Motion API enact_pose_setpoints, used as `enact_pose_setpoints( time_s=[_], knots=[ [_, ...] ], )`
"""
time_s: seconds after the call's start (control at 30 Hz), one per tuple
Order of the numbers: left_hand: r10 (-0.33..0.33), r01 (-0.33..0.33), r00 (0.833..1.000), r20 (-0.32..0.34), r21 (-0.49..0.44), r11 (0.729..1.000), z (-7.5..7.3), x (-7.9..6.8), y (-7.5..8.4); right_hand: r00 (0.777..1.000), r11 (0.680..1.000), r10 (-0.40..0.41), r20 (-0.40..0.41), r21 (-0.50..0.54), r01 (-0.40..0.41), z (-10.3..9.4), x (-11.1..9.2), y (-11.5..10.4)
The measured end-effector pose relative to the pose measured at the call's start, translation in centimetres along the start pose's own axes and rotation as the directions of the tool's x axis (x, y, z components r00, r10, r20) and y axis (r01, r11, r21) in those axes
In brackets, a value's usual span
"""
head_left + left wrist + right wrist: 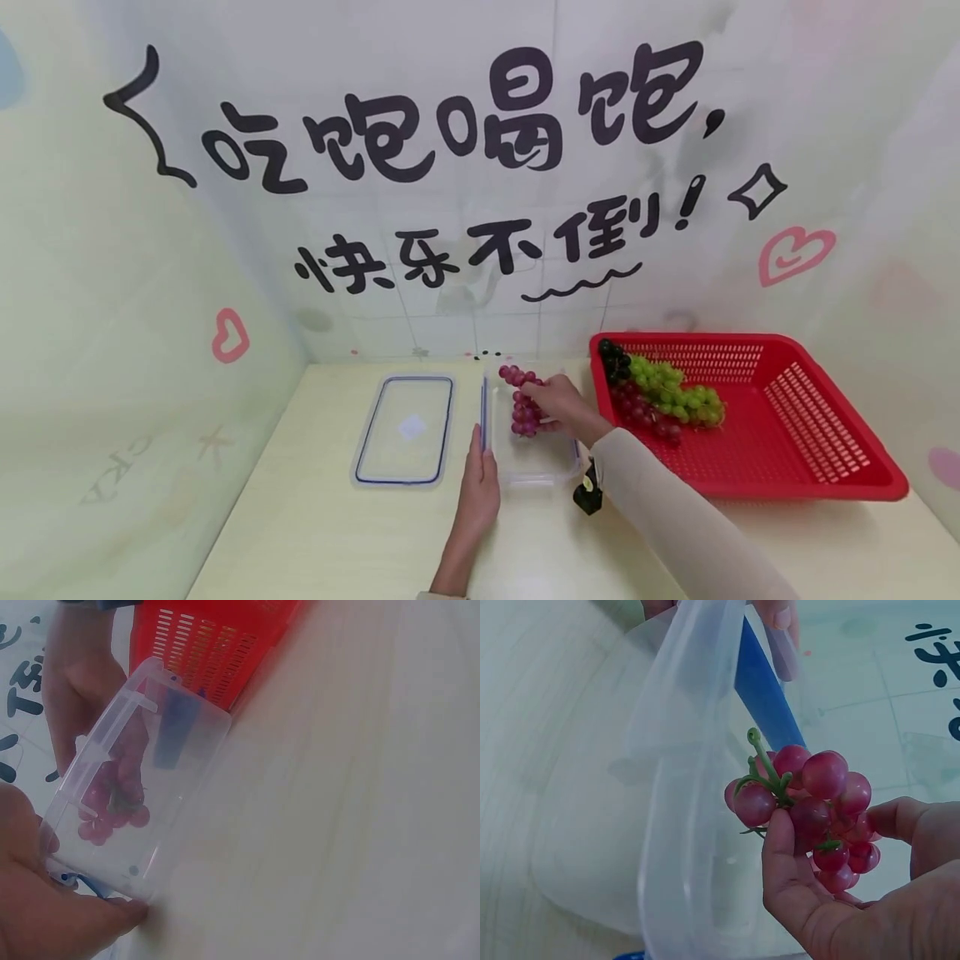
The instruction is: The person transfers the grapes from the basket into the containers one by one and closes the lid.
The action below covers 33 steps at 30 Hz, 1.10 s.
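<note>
My right hand point(566, 404) grips a bunch of red grapes point(525, 412) above a clear plastic container point(525, 481) with blue-edged flaps. In the right wrist view, the thumb and fingers hold the grapes point(825, 776) around their green stem. My left hand point(477, 492) holds the container's left side at its near corner. The left wrist view has its thumb point(112, 919) against the container's outside wall point(187, 742); part of that hand is cut off by the frame edge. Through the clear wall, the grapes show beside the right fingers.
A clear lid with a blue seal point(405, 429) lies on the table left of the container. At right stands a red perforated basket point(750, 487) with green grapes point(667, 387), dark grapes point(613, 362) and more red grapes point(637, 408). A printed wall point(450, 333) closes off the back.
</note>
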<state>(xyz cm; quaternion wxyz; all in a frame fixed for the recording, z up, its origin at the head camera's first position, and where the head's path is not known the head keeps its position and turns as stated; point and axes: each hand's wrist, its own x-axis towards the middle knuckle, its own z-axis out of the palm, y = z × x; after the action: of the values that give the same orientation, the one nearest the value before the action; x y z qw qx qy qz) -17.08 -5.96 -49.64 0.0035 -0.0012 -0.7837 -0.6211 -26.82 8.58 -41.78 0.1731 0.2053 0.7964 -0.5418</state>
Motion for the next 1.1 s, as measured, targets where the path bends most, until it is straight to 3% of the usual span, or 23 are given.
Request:
enact_pose_setpoints(
  time_s=[0.5, 1.1],
  knots=[
    [-0.012, 0.012, 1.0, 0.007, -0.014, 1.0, 0.0, 0.2, 0.1, 1.0, 1.0, 0.003, -0.02, 0.021, -0.003, 1.9, 1.5, 0.4],
    [-0.011, 0.011, 1.0, 0.003, -0.002, 1.0, 0.0, 0.0, 0.2, 0.988, 0.999, -0.053, 0.148, 0.016, 0.051, 1.1, 1.0, 0.8]
  ],
)
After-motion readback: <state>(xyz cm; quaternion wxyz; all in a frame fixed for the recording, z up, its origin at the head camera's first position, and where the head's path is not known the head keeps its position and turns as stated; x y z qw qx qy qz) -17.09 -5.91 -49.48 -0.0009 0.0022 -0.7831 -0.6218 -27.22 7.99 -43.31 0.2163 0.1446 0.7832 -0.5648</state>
